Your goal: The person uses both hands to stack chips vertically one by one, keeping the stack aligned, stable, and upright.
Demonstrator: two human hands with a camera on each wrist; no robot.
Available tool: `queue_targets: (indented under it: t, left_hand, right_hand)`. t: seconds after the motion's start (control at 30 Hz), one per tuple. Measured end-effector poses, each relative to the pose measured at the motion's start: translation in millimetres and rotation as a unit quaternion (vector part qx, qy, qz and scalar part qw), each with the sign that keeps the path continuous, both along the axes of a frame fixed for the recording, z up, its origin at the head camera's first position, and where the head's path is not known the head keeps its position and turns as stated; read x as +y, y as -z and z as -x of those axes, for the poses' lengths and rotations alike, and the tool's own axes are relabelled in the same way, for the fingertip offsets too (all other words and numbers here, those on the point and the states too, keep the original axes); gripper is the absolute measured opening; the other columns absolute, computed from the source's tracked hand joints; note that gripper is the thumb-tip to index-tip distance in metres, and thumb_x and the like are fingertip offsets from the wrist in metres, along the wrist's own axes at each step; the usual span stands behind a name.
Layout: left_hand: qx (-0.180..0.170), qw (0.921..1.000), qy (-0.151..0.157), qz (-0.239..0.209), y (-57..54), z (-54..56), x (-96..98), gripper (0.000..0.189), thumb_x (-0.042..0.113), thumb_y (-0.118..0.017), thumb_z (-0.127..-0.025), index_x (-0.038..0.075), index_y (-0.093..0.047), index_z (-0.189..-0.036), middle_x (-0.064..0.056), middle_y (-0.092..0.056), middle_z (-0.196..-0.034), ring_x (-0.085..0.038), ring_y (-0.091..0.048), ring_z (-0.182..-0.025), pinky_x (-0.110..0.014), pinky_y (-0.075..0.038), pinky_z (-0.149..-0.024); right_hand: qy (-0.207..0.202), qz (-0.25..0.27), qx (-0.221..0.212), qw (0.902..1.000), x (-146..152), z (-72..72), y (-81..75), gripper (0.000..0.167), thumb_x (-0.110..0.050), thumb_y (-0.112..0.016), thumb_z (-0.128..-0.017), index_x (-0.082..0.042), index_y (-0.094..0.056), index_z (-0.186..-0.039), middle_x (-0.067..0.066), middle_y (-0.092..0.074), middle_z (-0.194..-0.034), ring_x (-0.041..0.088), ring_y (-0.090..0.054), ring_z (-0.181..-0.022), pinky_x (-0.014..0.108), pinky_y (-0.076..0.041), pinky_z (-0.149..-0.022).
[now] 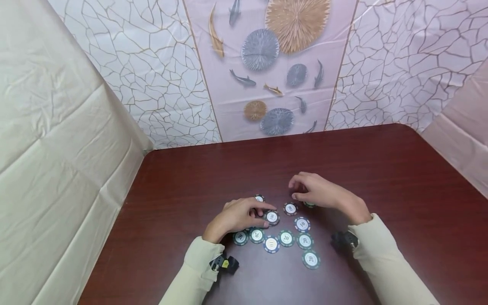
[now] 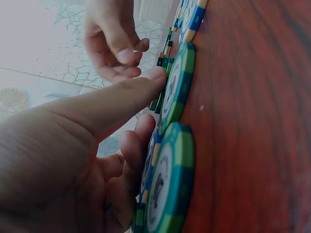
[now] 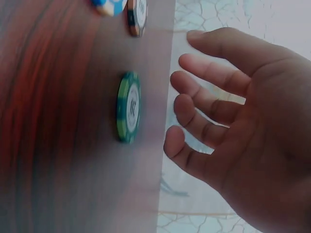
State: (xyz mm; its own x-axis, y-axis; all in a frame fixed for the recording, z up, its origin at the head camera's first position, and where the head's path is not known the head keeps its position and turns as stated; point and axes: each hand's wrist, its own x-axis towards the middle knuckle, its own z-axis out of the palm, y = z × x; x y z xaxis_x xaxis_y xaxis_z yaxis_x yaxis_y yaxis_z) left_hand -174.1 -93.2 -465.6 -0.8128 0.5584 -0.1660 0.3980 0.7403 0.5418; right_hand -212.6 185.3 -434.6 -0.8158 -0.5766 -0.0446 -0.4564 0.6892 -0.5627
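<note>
My left hand (image 1: 241,215) is low over the table, thumb and index finger at opposite edges of a black poker chip (image 1: 272,217) marked 100. In the left wrist view its thumb (image 2: 116,99) reaches along the chips, its other fingers bent close beside them. My right hand (image 1: 322,190) is raised to the right, fingers loosely bent with nothing in them. Below it lies a green poker chip (image 3: 129,108) marked 20, partly covered by the hand in the head view. Another black chip (image 1: 290,208) marked 100 lies between the hands.
Several green and blue-edged chips lie flat toward me, among them a 10 chip (image 1: 302,224) and a green 20 chip (image 1: 311,259). A further chip (image 1: 259,198) is just beyond my left hand. The dark red table (image 1: 183,178) meets a patterned cloth backdrop (image 1: 167,76).
</note>
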Motion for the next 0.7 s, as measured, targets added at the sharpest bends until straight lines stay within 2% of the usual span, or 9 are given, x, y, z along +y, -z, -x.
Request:
queue_targets:
  t: [0.1,0.2,0.53,0.7]
  left_hand:
    - [-0.008,1.0,-0.003,-0.004,0.0,0.1,1.0,0.04,0.041,-0.08,-0.095,0.048,-0.071,-0.133,0.022,-0.061,-0.096,-0.003,-0.058,-0.073,-0.032,-0.039,-0.07]
    - [-0.011,0.9999,-0.006,-0.009,-0.4,0.2,1.9,0.04,0.04,-0.081,-0.094,0.047,-0.071,-0.132,0.022,-0.061,-0.097,-0.003,-0.058,-0.074,-0.033,-0.04,-0.071]
    - [0.003,0.9999,0.0,-0.014,0.0,-0.2,0.3,0.04,0.035,-0.085,-0.091,0.042,-0.073,-0.129,0.021,-0.062,-0.092,0.0,-0.058,-0.077,-0.031,-0.042,-0.071]
    - [-0.001,0.9997,-0.004,-0.023,2.9,0.0,-0.1,0.037,0.033,-0.086,-0.091,0.042,-0.074,-0.125,0.019,-0.062,-0.092,-0.002,-0.058,-0.076,-0.032,-0.042,-0.072]
  right_hand:
    - [0.0,-0.011,-0.005,0.9999,10,1.4,-0.1,0.023,-0.011,-0.074,-0.098,-0.004,-0.07,-0.119,0.008,-0.065,-0.108,0.02,-0.061,-0.094,0.039,-0.053,-0.084]
    - [-0.002,-0.018,-0.015,0.9997,21,2.6,-2.2,0.027,-0.012,-0.076,-0.097,-0.002,-0.069,-0.121,0.01,-0.064,-0.108,0.023,-0.06,-0.095,0.041,-0.052,-0.085]
    - [-0.001,-0.057,-0.091,0.9942,32,2.7,-4.6,0.042,-0.016,-0.087,-0.085,-0.004,-0.063,-0.118,0.009,-0.058,-0.102,0.023,-0.054,-0.09,0.035,-0.048,-0.078]
    - [-0.002,-0.064,-0.089,0.9939,31,2.0,-1.3,0.043,-0.01,-0.089,-0.082,-0.005,-0.06,-0.113,0.009,-0.056,-0.101,0.022,-0.053,-0.089,0.034,-0.048,-0.077]
